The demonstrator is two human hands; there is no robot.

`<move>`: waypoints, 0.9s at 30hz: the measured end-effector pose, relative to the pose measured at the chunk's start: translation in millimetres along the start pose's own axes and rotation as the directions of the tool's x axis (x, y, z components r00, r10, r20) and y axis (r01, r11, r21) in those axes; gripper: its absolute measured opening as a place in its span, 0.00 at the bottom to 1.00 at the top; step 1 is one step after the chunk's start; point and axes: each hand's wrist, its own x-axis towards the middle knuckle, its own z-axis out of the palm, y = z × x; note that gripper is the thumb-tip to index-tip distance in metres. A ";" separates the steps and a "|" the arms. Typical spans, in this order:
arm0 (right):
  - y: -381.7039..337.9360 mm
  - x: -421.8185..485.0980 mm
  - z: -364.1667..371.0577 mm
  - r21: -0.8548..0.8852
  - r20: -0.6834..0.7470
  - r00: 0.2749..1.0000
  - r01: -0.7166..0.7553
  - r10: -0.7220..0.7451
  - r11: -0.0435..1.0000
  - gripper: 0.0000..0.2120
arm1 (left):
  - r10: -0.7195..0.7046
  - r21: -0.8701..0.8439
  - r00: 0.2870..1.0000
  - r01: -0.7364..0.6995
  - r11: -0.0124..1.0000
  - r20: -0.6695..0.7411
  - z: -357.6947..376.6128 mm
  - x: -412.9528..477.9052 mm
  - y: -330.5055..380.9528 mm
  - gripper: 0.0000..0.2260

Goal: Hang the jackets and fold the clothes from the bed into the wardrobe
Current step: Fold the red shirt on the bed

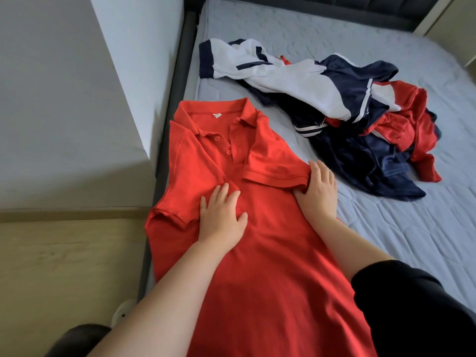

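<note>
A red polo shirt lies face up on the bed, collar away from me. Its right sleeve is folded across the chest. My left hand presses flat on the shirt's front, fingers spread, beside the left sleeve. My right hand rests at the shirt's right edge; its fingers lie over the folded sleeve's end with the thumb tucked beneath the cloth. A heap of white, navy and red clothes lies further back on the mattress.
The bed's dark frame runs along the left, with a grey wall and a strip of wooden floor beyond it. The padded headboard closes the far end. Bare mattress stretches to the right.
</note>
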 end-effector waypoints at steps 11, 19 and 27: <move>-3.3 -19.9 28.0 -0.092 0.095 0.995 0.035 -0.027 0.995 0.32 | -0.318 -0.480 0.941 0.333 0.811 0.116 -18.7 89.5 59.2 0.25; -2.4 -19.6 27.8 -0.153 0.091 0.996 0.025 -0.012 0.988 0.26 | -0.369 -0.599 0.838 0.546 0.586 0.402 0.8 85.5 27.0 0.10; -22.1 13.4 -6.4 0.140 -0.156 0.985 0.101 -0.079 0.985 0.22 | -0.354 -0.702 0.867 0.493 0.514 0.350 13.6 80.5 16.0 0.09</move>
